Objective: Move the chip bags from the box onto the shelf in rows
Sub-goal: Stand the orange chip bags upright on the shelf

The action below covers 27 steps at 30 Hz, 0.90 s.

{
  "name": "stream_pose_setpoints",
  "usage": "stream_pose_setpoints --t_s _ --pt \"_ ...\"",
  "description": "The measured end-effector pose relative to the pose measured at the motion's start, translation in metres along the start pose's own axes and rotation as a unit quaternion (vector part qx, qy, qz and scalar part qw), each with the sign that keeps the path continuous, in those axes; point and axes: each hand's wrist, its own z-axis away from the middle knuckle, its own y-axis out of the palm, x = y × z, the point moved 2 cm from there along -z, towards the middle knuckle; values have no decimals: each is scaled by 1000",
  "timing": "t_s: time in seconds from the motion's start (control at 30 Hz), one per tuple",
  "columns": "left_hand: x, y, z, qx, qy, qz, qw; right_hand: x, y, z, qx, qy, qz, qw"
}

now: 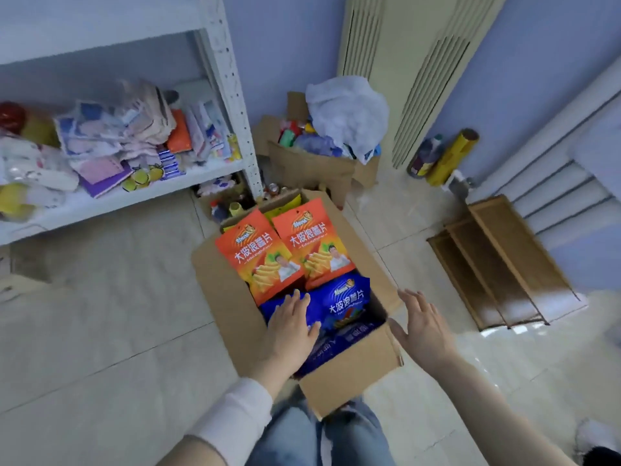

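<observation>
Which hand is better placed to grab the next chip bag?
Probably the left: the left hand is spread over a blue chip bag inside the box, while the right hand hovers open outside its right wall.

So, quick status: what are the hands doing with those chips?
Left hand open, flat over the blue bags in the box. Right hand open, empty, beside the box. Orange bags untouched. Shelf crowded with packets.

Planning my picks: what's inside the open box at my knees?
Inside the box, two orange chip bags sit side by side at the far end, blue chip bags nearer, the left hand flat over one. What lies beneath this top layer is covered.
</observation>
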Motion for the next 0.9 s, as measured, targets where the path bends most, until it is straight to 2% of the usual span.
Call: stream_pose_setpoints --t_s 0.1,0.17,0.3,0.4,0.5,0.57,0.67,0.77,0.83,0.9 --pt "12 2 -12 -12 -74 26 997 20 10 -47 45 -47 -4 998" --pt "20 7 -23 -16 -124 54 991 28 18 -78 80 -88 33 992" --pt "47 20 -66 -67 -213 82 971 31 33 -159 100 -165 91 977" --pt "65 38 -96 -77 -267 95 956 29 48 -205 129 -130 73 980" --pt "80 56 -122 -67 -283 91 952 32 70 -234 143 -105 24 984" --pt "99 62 -144 -95 -297 116 943 37 89 -255 136 -95 2 986" --pt "139 67 -176 -180 -339 210 899 45 124 -287 105 -60 25 992" --pt "172 79 -201 -236 -361 304 850 48 152 -306 51 7 -42 998" --pt "183 87 -212 -268 -364 337 826 47 164 -312 21 20 -52 998" --pt "188 92 -218 -302 -364 329 817 45 169 -316 0 26 -45 999"
